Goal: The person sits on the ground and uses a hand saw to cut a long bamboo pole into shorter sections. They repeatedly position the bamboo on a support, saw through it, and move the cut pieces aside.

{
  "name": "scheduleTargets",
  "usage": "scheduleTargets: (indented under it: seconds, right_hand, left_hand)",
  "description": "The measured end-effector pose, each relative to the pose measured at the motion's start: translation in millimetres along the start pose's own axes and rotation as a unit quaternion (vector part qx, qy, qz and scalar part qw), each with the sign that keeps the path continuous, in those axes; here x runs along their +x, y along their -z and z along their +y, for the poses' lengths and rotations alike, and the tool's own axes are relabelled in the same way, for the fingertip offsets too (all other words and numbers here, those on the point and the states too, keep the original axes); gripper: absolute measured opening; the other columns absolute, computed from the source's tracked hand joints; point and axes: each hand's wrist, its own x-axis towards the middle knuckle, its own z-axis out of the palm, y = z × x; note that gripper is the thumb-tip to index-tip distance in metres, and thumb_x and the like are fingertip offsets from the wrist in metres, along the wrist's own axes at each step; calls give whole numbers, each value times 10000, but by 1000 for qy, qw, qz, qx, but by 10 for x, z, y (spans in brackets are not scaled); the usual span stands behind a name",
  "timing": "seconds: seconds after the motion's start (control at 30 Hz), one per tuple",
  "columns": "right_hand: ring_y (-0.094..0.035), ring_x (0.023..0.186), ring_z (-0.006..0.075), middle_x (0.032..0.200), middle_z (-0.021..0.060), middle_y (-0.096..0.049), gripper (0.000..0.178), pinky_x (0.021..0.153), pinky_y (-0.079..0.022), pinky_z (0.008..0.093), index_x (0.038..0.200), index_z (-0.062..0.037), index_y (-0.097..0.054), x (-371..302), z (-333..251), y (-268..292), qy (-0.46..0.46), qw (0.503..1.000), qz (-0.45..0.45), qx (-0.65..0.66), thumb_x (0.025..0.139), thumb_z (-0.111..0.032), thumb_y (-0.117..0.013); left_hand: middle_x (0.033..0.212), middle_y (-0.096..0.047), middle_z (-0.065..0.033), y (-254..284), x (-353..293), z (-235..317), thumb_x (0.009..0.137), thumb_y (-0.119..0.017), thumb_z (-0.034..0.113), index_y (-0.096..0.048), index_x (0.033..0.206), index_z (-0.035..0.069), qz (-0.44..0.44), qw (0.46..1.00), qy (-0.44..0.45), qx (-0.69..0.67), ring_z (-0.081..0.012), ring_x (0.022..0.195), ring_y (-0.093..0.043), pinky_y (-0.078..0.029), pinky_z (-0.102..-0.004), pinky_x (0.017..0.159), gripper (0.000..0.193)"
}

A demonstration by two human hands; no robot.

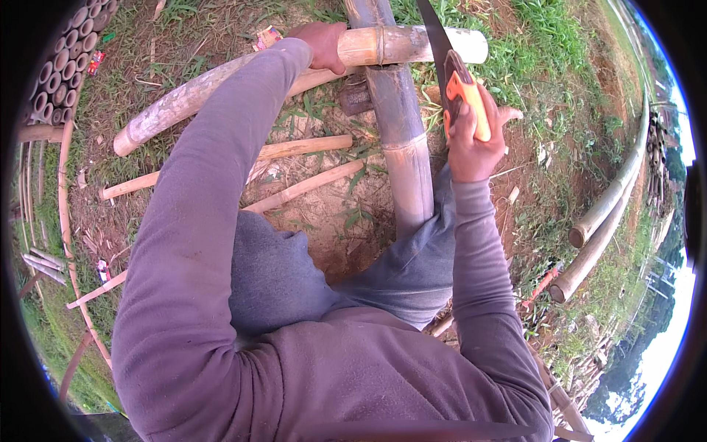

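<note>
Right hand (471, 144) is closed in a full grip around the orange handle of a hand saw (451, 74), whose dark blade rises to the top edge and is cut off there. Left hand (322, 43) is clamped over a pale bamboo pole (294, 77) lying crosswise; its fingers wrap over the far side and cannot be seen. Beneath that pole, a thicker grey-brown bamboo culm (401, 140) runs toward the person, its near end hidden between the grey-clad knees. The saw blade stands just right of the crossing (contact with the pale pole cannot be confirmed).

Ground is bare reddish earth with grass patches and scattered shavings. Two thin split sticks (294, 169) lie left of the culm. Stacked bamboo sections (66, 62), seen end-on, sit at the upper left, partly cut off by the lens rim. Long poles (604, 214) lie along the right side, bent by the lens. A small dark object by the culm is too unclear to identify.
</note>
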Motion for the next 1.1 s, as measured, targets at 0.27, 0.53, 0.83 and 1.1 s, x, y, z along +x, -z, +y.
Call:
scheduleTargets:
  seconds: [0.27,0.53,0.83,1.1]
  right_hand:
    - [-666,1299,305,1421,241,-650,559,1022,-604,395,1531,97,-500,-964,-329,609,-88,994,-13,56,1081,-188,-666]
    - [-690,1140,181,1362,166,-690,447,943,-599,310,1471,63,-587,-91,-77,32,-9,1000,-13,-18,1064,-99,-674]
    - [-679,1243,214,1367,185,-696,484,1043,-557,334,1458,83,-590,261,-342,-170,29,998,-15,-59,1056,-150,-725]
    - [-714,897,133,1160,149,-772,453,867,-558,304,1438,22,-651,391,-161,-200,-10,1000,-4,-1,1058,-214,-726]
  left_hand:
    - [1155,-765,-213,-12,-28,-210,610,-899,408,-614,1387,78,-12,1000,8,-26,-404,1075,-738,-585,-491,948,890]
    - [1172,-766,-216,54,215,-186,631,-910,405,-580,1445,64,-51,995,-34,-72,-404,1063,-740,-586,-480,951,942]
    - [1276,-691,-202,-96,-66,-22,710,-926,369,-531,1446,120,57,997,9,55,-408,1211,-683,-565,-535,996,871]
    - [1242,-728,-188,-181,-114,216,746,-918,442,-563,1353,89,84,994,34,54,-416,1141,-732,-588,-552,987,787]
